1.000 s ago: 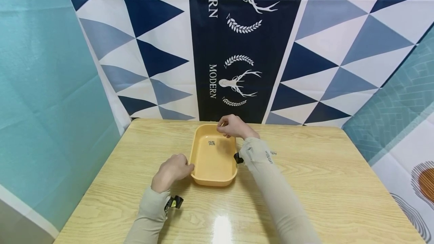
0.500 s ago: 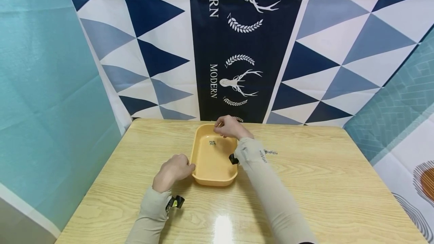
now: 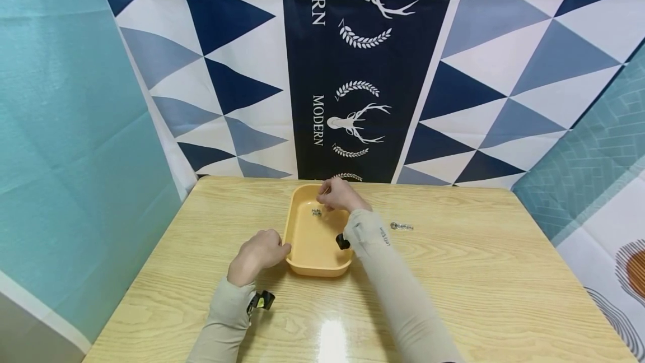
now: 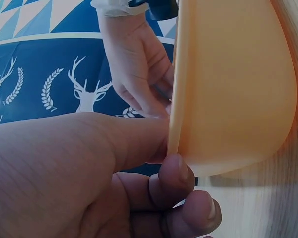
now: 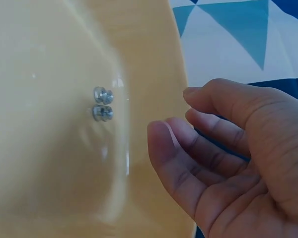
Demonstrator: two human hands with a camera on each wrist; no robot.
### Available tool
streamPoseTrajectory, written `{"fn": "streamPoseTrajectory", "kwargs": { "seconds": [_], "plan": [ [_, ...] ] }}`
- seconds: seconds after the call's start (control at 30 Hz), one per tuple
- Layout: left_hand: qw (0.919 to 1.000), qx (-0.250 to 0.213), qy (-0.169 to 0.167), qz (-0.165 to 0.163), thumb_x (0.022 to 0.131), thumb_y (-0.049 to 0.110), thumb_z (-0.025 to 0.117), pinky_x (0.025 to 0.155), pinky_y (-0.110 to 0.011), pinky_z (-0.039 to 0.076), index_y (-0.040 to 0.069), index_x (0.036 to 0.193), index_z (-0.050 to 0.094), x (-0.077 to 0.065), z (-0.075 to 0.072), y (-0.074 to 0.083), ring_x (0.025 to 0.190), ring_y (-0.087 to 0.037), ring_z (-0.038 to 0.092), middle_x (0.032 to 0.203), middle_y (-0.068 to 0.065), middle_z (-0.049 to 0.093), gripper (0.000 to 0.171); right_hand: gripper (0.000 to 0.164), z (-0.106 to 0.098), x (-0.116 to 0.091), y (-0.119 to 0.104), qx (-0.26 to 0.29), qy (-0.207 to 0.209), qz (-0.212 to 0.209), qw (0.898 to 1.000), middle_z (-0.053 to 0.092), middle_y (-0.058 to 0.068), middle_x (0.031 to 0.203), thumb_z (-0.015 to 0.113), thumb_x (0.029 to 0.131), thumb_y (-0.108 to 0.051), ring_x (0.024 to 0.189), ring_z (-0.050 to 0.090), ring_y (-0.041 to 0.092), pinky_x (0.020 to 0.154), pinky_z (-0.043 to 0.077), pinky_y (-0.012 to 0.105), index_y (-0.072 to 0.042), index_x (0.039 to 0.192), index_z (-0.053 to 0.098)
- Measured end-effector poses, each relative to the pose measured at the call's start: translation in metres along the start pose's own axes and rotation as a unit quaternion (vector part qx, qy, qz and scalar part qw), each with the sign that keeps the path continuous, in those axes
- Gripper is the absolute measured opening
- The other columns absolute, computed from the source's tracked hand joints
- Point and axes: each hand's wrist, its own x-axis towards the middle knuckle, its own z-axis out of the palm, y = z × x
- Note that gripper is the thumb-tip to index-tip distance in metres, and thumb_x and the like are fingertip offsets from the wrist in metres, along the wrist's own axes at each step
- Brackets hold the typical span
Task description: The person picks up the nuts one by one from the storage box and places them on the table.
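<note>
A yellow plastic tray (image 3: 314, 248) stands on the wooden table. My left hand (image 3: 259, 254) pinches its near-left rim; the left wrist view shows the thumb on one side of the rim (image 4: 176, 89) and a finger on the other. Over the tray's far end hovers my right hand (image 3: 340, 194), fingers loosely bent. Thumb and forefinger are apart in the right wrist view, with nothing seen between them. Just below that hand, small clear, shiny, spool-shaped pieces (image 5: 103, 96) stand together on the tray floor, near the far wall; their exact kind is unclear.
Right of the tray, a short row of similar small shiny pieces (image 3: 401, 226) lies on the wooden table (image 3: 463, 273). A patterned cloth (image 3: 242, 99) hangs behind the table's far edge, and a teal cloth (image 3: 85, 128) covers the left side.
My right hand has shifted slightly left and lower over the tray. Its forearm moved left too, uncovering more of the row of shiny pieces. The left hand stays at the rim.
</note>
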Motion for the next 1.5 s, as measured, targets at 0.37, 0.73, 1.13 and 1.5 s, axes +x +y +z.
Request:
{"fn": "streamPoseTrajectory", "kwargs": {
  "seconds": [0.37,0.73,1.13,1.5],
  "plan": [
    [1.0,-0.001,0.002,0.006,0.097,0.03,0.056,0.045,-0.026,0.026,0.018,0.056,0.042,-0.001,0.0,0.0,0.047,-0.011,0.032,0.052,0.006,0.036,0.045,0.007,0.012,0.001,0.003,-0.006,-0.005,0.027,1.0,0.062,0.006,0.07,0.068,0.087,0.002,0.062,0.067,0.02,0.061,0.055,0.026,0.002,0.093,0.064],
    [0.9999,0.0,0.005,0.009,0.096,0.028,0.056,0.047,-0.027,0.028,0.018,0.056,0.041,0.0,0.0,-0.001,0.048,-0.011,0.034,0.053,0.005,0.036,0.045,0.006,0.017,0.003,0.003,-0.135,-0.007,0.04,0.99,0.068,0.003,0.066,0.074,0.086,-0.007,0.06,0.056,0.011,0.062,0.043,0.022,-0.008,0.083,0.069],
    [0.9999,-0.005,0.003,0.011,0.097,0.029,0.056,0.046,-0.026,0.026,0.018,0.055,0.041,0.0,0.0,-0.002,0.047,-0.01,0.032,0.052,0.006,0.035,0.046,0.013,0.023,0.008,0.009,-0.178,-0.005,0.032,0.983,0.062,-0.004,0.059,0.077,0.082,-0.005,0.06,0.053,0.011,0.06,0.042,0.021,-0.011,0.071,0.072],
    [0.9999,0.0,0.004,0.015,0.097,0.028,0.057,0.046,-0.027,0.027,0.018,0.054,0.04,0.0,0.0,-0.002,0.047,-0.011,0.032,0.052,0.006,0.035,0.046,0.014,0.026,0.009,0.009,-0.163,-0.013,0.039,0.986,0.06,-0.005,0.059,0.075,0.08,-0.003,0.058,0.052,0.011,0.056,0.041,0.022,-0.011,0.068,0.073]
  ]
}}
